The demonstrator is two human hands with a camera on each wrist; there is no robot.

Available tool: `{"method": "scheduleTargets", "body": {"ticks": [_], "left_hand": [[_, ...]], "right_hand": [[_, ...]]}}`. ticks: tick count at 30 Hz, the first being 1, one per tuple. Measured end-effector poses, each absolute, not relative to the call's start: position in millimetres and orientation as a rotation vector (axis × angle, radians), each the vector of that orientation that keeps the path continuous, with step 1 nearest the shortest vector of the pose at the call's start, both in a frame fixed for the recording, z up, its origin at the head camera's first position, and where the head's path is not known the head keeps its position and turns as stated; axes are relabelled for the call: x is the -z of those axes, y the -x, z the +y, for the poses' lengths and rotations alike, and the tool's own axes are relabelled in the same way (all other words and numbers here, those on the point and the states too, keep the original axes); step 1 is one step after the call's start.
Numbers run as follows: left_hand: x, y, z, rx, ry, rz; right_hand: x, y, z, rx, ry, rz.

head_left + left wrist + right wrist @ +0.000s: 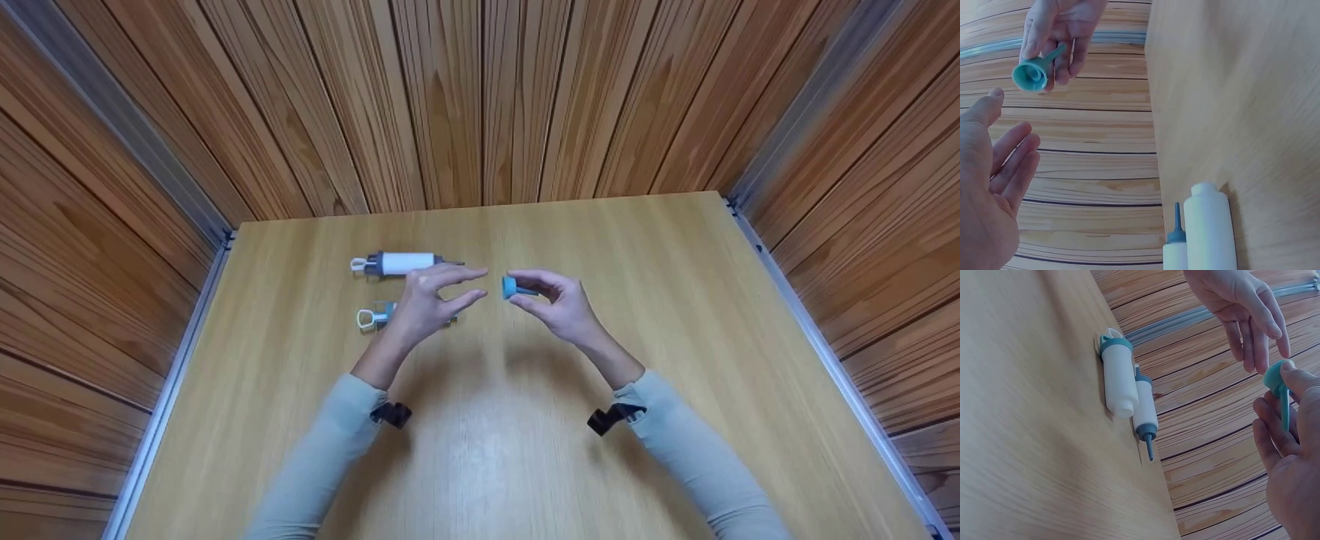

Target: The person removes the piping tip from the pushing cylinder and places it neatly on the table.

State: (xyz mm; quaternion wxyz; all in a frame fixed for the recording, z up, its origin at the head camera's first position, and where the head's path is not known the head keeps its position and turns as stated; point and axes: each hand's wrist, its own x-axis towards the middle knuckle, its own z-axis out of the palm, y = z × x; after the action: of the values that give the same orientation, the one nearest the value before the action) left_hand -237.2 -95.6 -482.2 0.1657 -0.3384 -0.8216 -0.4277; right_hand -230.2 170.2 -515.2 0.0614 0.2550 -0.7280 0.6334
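My right hand (561,301) pinches a teal nozzle cap (509,288) between thumb and fingers, above the table. The cap has a wide, hollow round collar, turned toward my left hand in the head view, and a thin tapered spout lying along the fingers. My left hand (429,306) is empty, its thumb and fingers extended toward the cap with a small gap between. Beside it lies a white syringe-like tube (407,263) with a dark blue-grey collar, a pull handle and a thin nozzle. A second white tube (1120,379), with a teal collar and bare neck, is partly hidden by my left hand in the head view.
The tubes lie side by side on the left half of the wooden table (660,247). Wood-panelled walls (517,105) stand behind and at both sides, with metal rails (832,375) along the table's side edges.
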Motion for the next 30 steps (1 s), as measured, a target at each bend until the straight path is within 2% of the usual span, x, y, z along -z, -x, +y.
{"method": "scheduleTargets", "body": {"ticks": [30], "left_hand": [[486,234,-75,1.218,1.025,-2.275]], "right_hand": [[510,225,166,-1.901,-0.787,-2.184]]}}
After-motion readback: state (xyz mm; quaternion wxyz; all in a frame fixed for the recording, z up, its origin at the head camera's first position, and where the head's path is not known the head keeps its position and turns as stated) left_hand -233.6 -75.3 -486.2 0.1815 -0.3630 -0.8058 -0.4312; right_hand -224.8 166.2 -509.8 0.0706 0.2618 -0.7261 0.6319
